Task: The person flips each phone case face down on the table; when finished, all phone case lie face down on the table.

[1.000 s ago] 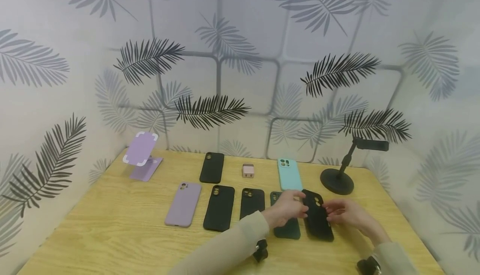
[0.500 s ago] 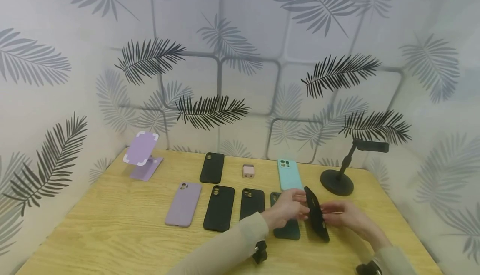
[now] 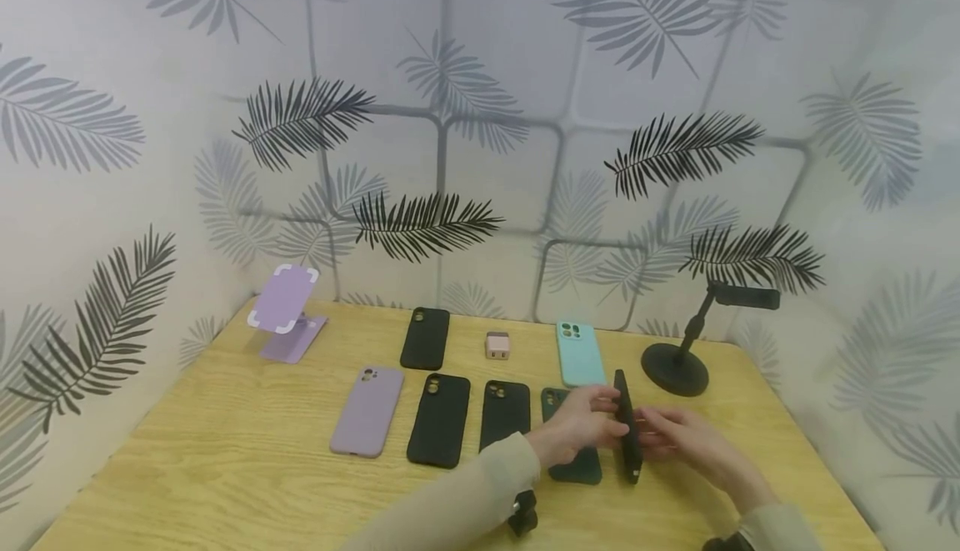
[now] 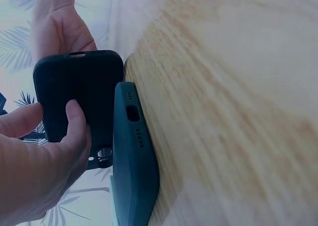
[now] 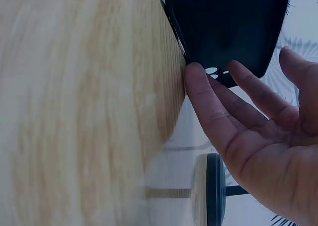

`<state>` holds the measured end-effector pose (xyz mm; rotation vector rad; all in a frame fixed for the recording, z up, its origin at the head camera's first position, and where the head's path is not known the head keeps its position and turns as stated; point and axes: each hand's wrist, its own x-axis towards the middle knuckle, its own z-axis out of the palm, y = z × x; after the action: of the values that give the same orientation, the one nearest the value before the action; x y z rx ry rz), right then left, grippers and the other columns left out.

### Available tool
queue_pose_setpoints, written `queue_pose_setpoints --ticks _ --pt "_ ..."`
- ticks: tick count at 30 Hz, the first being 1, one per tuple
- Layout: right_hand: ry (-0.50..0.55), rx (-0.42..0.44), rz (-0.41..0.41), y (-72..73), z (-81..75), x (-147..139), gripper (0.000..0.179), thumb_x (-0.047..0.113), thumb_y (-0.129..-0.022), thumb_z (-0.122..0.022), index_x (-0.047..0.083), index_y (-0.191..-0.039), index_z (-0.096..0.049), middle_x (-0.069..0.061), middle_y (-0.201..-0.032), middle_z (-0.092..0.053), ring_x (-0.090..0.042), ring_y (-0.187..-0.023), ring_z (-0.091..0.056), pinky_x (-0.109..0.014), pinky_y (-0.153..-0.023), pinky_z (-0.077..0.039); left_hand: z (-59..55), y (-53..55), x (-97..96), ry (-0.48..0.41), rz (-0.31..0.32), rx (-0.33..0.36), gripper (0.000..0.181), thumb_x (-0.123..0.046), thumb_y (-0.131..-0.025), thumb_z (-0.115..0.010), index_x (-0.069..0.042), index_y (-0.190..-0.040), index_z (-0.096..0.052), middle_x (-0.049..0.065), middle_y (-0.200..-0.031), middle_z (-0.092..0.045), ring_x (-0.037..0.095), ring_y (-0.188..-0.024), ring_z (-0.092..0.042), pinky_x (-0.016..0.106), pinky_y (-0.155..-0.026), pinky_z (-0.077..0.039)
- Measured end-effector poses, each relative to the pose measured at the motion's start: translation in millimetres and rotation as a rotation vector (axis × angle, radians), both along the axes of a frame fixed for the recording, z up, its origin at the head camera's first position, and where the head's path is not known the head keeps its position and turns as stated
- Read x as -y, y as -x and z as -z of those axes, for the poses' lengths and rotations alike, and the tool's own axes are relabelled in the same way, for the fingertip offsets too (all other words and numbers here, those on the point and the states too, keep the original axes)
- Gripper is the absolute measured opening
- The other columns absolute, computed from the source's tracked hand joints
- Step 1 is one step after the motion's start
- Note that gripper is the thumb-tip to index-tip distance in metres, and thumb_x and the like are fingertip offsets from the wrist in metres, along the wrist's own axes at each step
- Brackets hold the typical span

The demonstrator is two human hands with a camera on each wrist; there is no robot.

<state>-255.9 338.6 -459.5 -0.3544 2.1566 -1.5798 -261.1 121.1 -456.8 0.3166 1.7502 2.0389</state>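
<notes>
A black phone case [image 3: 628, 430] stands on its long edge between both hands. My left hand [image 3: 577, 426] holds it, one fingertip at its upper edge and another against its outer face, as the left wrist view shows. From the other side my right hand [image 5: 263, 141] reaches in with fairly straight fingers, tips overlapping the case's inner side by the camera cutouts; its thumb is off the case. A dark green phone case [image 4: 134, 151] lies beneath my left hand, partly hidden by it. Just beyond is a mint phone case [image 3: 580, 357].
A black phone stand [image 3: 678, 368] rises behind my right hand. Left of the hands lie a lilac case [image 3: 367, 412] and black cases [image 3: 440, 419], [image 3: 506, 413]. Farther back are another black case [image 3: 425, 339], a pink charger plug [image 3: 497, 345] and a lilac stand [image 3: 285, 301].
The black phone case has tipped up from leaning with its inner face upward to standing nearly vertical on its long edge. My right hand has moved slightly left with it.
</notes>
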Motion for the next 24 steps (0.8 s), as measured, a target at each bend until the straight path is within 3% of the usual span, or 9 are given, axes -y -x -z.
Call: queue_pose_setpoints --ticks 8,16,24 --pt "0.000 0.016 0.045 0.0 -0.4 5.0 0.064 0.036 -0.106 -0.041 -0.017 -0.143 -0.033 -0.020 -0.128 -0.063 -0.014 -0.108 -0.067 -0.030 -0.091 -0.057 0.1 -1.3 1.8 0.033 0.075 -0.023 0.053 0.014 -0.084 -0.064 -0.003 -0.133 -0.056 0.019 -0.123 -0.060 0.031 -0.097 -0.070 0.042 -0.085 -0.059" --pt "0.025 -0.029 0.104 1.0 2.6 -5.4 0.060 0.028 -0.105 -0.048 -0.013 -0.145 -0.033 -0.026 -0.139 -0.053 -0.014 -0.110 -0.066 -0.031 -0.092 -0.056 4.2 1.1 -2.2 0.109 0.137 -0.029 0.055 0.014 -0.081 -0.065 -0.001 -0.133 -0.056 0.022 -0.113 -0.063 0.028 -0.102 -0.067 0.041 -0.090 -0.058" --pt "0.067 -0.066 0.138 -1.1 -1.2 -13.3 0.065 0.019 -0.102 -0.054 -0.013 -0.148 -0.023 -0.024 -0.131 -0.060 -0.013 -0.104 -0.068 -0.032 -0.089 -0.058 5.3 1.0 -4.9 0.134 0.132 0.002 0.055 0.015 -0.082 -0.065 -0.001 -0.133 -0.056 0.023 -0.110 -0.064 0.029 -0.101 -0.068 0.040 -0.089 -0.058"
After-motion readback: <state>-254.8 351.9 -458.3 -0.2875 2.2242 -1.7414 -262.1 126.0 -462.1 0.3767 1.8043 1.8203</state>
